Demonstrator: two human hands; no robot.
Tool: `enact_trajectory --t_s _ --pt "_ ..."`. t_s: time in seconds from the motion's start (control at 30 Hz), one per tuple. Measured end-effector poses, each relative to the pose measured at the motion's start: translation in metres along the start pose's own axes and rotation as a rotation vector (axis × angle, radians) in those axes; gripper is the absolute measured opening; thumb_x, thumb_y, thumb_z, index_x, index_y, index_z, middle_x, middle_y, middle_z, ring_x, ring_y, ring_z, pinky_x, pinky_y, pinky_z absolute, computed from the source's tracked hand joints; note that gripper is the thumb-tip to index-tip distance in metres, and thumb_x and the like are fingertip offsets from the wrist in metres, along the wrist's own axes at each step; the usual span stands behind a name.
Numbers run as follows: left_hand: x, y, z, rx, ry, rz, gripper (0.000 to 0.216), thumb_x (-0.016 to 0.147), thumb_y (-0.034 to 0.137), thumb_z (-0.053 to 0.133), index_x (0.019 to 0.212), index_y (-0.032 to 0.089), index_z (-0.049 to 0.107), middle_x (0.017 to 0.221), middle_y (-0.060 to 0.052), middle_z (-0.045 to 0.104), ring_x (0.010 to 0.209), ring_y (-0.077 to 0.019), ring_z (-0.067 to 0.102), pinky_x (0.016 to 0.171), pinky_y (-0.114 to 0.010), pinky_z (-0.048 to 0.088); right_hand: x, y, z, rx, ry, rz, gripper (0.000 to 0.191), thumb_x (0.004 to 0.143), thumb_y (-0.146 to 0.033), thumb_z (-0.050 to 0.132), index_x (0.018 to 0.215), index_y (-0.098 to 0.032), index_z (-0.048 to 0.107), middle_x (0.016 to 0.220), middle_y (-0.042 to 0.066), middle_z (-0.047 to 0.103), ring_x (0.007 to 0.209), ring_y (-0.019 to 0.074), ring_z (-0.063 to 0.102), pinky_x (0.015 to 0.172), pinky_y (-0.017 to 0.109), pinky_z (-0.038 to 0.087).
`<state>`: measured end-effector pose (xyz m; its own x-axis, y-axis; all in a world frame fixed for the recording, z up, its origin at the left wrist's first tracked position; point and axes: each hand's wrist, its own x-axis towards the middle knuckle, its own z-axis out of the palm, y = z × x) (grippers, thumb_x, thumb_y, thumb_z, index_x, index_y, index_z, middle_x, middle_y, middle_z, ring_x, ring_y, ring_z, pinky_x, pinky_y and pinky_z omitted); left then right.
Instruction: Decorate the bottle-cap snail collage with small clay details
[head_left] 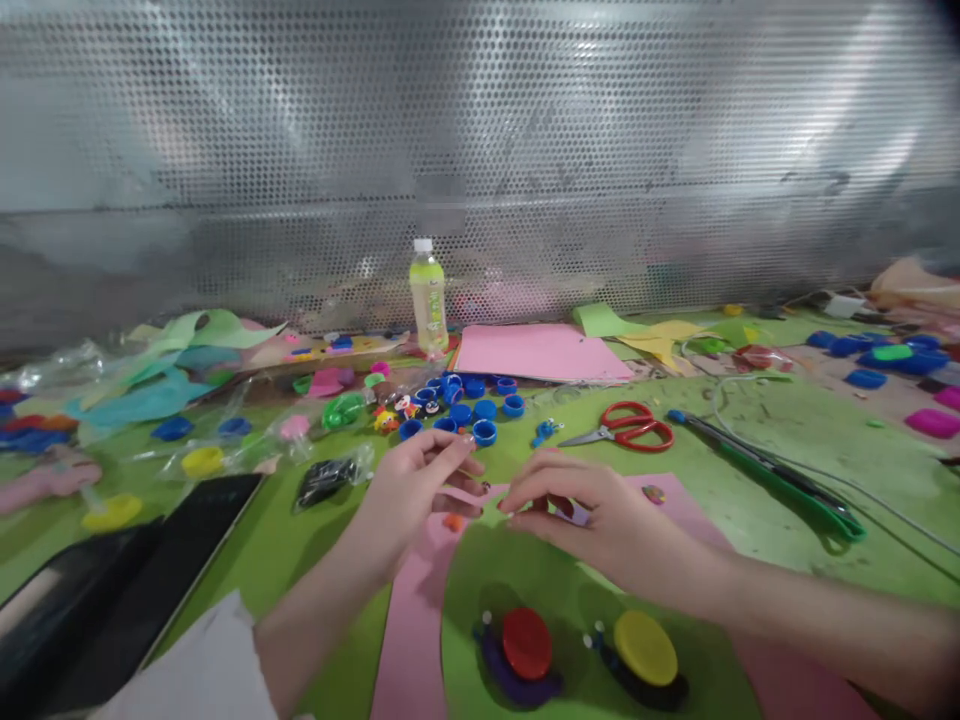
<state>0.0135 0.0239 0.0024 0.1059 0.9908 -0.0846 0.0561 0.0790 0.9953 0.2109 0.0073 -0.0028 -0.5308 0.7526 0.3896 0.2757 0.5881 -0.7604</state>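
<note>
My left hand (427,485) is loosely curled, with a tiny dark speck (486,487) at its fingertips; what it is I cannot make out. Facing it, my right hand (592,500) has thumb and finger pinched together, and anything between them is too small to name. Both hands hover close together over a pink arch-shaped sheet (415,610) on the green surface. Just below them lie two clay snails, one with a red disc shell (527,643) and one with a yellow disc shell (646,648). A small orange lump (452,522) rests beside my left fingers.
Several blue bottle caps (484,432) sit beyond my hands. Red-handled scissors (637,427) and a green-handled cutter (772,475) lie to the right. A drink bottle (428,300) stands before the perforated metal wall (480,150). At left are a dark flat device (202,540) and a black packet (326,482).
</note>
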Motion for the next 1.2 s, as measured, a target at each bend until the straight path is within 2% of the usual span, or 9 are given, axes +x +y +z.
enact_trajectory --t_s 0.1,0.23,0.3,0.4,0.5,0.6,0.83,1.0,1.2 --pt "-0.001 0.000 0.000 0.103 -0.032 0.050 0.021 0.089 0.037 0.058 0.079 0.019 0.061 0.070 -0.001 0.068 0.060 -0.0161 0.068 0.054 -0.025 0.056 -0.002 -0.012 0.004 0.028 -0.098 -0.034 0.015 0.091 -0.012 0.062 0.093 -0.026 0.068 0.092 -0.002 0.069 0.084 0.0119 0.064 0.076 0.021 0.049" --pt "-0.003 -0.006 0.001 0.298 -0.091 0.152 0.019 0.090 0.030 0.054 0.076 0.020 0.061 0.069 -0.001 0.070 0.057 -0.0154 0.066 0.049 -0.021 0.049 -0.001 -0.020 0.014 -0.055 -0.171 -0.076 0.013 0.083 -0.012 0.073 0.081 -0.022 0.065 0.081 -0.002 0.065 0.073 0.0119 0.062 0.067 0.020 0.050" --pt "-0.003 -0.009 0.000 0.405 -0.101 0.227 0.019 0.090 0.027 0.051 0.075 0.020 0.061 0.068 0.000 0.069 0.056 -0.0145 0.063 0.050 -0.022 0.045 0.002 -0.020 0.019 -0.133 -0.223 -0.064 0.016 0.080 -0.009 0.075 0.079 -0.022 0.065 0.083 -0.001 0.065 0.076 0.0140 0.062 0.068 0.022 0.051" --pt "-0.001 -0.013 -0.003 0.582 -0.101 0.346 0.018 0.090 0.023 0.050 0.074 0.021 0.061 0.067 0.001 0.068 0.058 -0.0152 0.061 0.053 -0.024 0.041 0.009 -0.019 0.025 -0.209 -0.365 -0.086 0.015 0.085 -0.006 0.068 0.083 -0.021 0.067 0.088 0.001 0.067 0.084 0.0162 0.063 0.074 0.025 0.051" --pt "0.000 -0.013 -0.006 0.779 -0.092 0.446 0.022 0.090 0.020 0.049 0.072 0.021 0.061 0.062 0.002 0.063 0.057 -0.0167 0.057 0.053 -0.026 0.034 0.016 -0.019 0.029 -0.238 -0.498 -0.138 0.008 0.088 -0.011 0.067 0.085 -0.018 0.069 0.088 0.003 0.067 0.087 0.0167 0.063 0.078 0.026 0.050" --pt "0.003 -0.013 -0.010 0.968 -0.095 0.527 0.024 0.092 0.020 0.048 0.074 0.019 0.063 0.060 -0.001 0.061 0.060 -0.0195 0.058 0.054 -0.028 0.032 0.021 -0.019 0.030 -0.261 -0.567 -0.109 0.006 0.084 -0.016 0.073 0.081 -0.020 0.068 0.084 0.001 0.067 0.085 0.0168 0.063 0.077 0.027 0.050" --pt "0.008 -0.013 -0.014 1.181 -0.095 0.591 0.023 0.095 0.020 0.045 0.084 0.015 0.065 0.073 -0.009 0.069 0.070 -0.0272 0.066 0.055 -0.029 0.033 0.025 -0.016 0.022 -0.254 -0.611 -0.084 0.014 0.087 -0.007 0.067 0.089 -0.020 0.073 0.092 0.000 0.066 0.087 0.0119 0.063 0.081 0.020 0.048" --pt "0.007 -0.015 -0.012 1.223 -0.124 0.606 0.018 0.094 0.021 0.049 0.086 0.017 0.065 0.081 -0.007 0.073 0.076 -0.0256 0.068 0.059 -0.029 0.037 0.021 -0.015 0.021 -0.287 -0.651 -0.095 0.013 0.087 -0.013 0.067 0.092 -0.021 0.077 0.089 0.001 0.062 0.085 0.0135 0.061 0.077 0.021 0.049" --pt "0.009 -0.014 -0.012 1.264 -0.120 0.616 0.020 0.095 0.021 0.047 0.087 0.017 0.066 0.083 -0.007 0.073 0.078 -0.0245 0.067 0.058 -0.029 0.034 0.022 -0.014 0.020 -0.329 -0.655 -0.143 0.015 0.085 -0.012 0.069 0.091 -0.022 0.079 0.087 0.002 0.058 0.077 0.0134 0.059 0.072 0.022 0.050"
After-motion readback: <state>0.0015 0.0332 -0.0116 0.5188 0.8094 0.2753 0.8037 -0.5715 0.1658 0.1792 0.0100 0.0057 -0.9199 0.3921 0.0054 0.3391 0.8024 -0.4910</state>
